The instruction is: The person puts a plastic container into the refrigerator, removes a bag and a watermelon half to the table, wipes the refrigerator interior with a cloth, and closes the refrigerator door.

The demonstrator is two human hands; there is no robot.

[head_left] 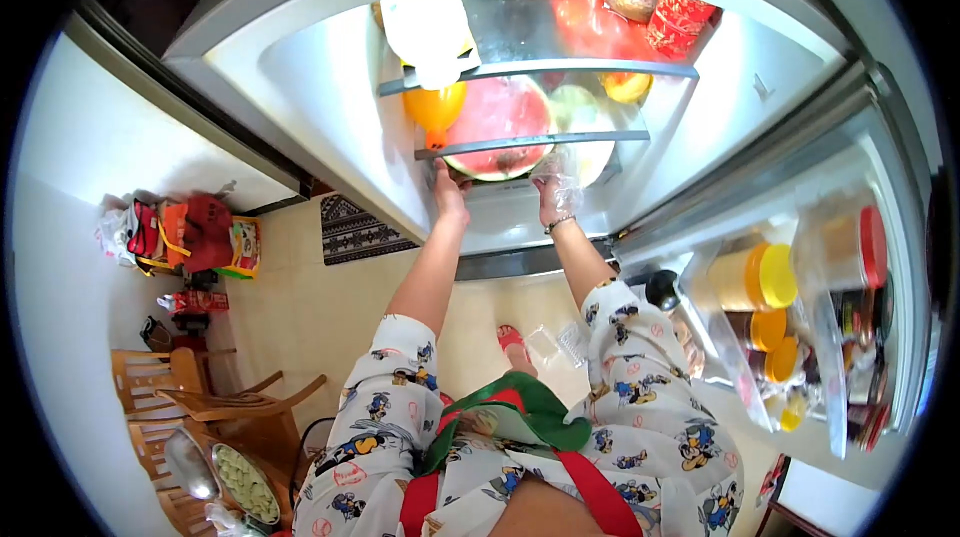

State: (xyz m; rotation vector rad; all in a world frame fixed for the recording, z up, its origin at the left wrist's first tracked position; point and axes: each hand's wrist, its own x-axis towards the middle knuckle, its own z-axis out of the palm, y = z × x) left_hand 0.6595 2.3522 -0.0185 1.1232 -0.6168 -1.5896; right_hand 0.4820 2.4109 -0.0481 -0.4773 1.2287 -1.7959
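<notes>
Both hands reach into an open, lit fridge. My left hand [451, 195] is at the lower left edge of a cut watermelon half [495, 122], its thumb up and its fingers partly hidden below the rind. On the other side, my right hand [555, 187] has clear plastic around it and is beside the melon's lower right edge; its fingers are blurred by the plastic and glare. The melon's red face shows behind a glass shelf edge [545, 139]. An orange item [435, 112] hangs or lies to its left, and a pale round thing [590, 127] sits to its right.
Red bags [600, 25] and a white package [425, 22] fill the upper shelf. The open door [900, 137] at the right holds lidded jars [777, 275]. At the lower left, a wooden chair [165, 377] stands near a tray of pale food [245, 482].
</notes>
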